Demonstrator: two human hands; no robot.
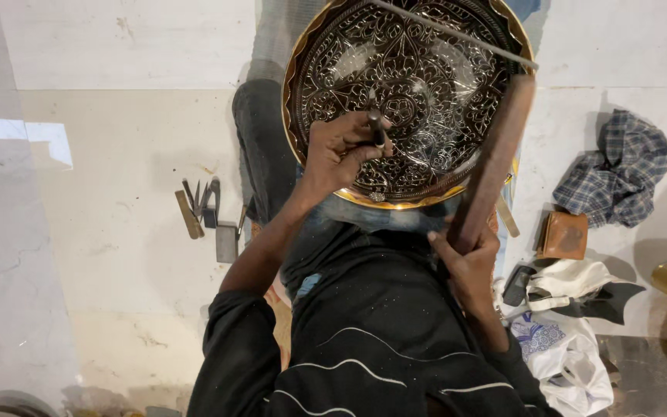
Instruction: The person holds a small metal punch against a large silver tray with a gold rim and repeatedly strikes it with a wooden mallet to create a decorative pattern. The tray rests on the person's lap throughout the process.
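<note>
Steadying a chisel point(377, 127) upright on the tray point(426, 85), my left hand point(341, 150) pinches the tool in curled fingers, its tip touching the engraved centre. My right hand point(468, 259) is wrapped tight round the lower end of a wooden mallet point(496, 158), raised aslant over the tray's right rim. The risk, as I judge it: a glancing blow could skid the chisel across the fine scrollwork or catch my left fingers, since the mallet hangs just beside them. The tray, round, dark, silver-patterned with a scalloped brass edge, leans on my knee above the floor point(117, 232). Spare tools point(204, 208) lie near; a checked cloth point(619, 174) sits well apart.
</note>
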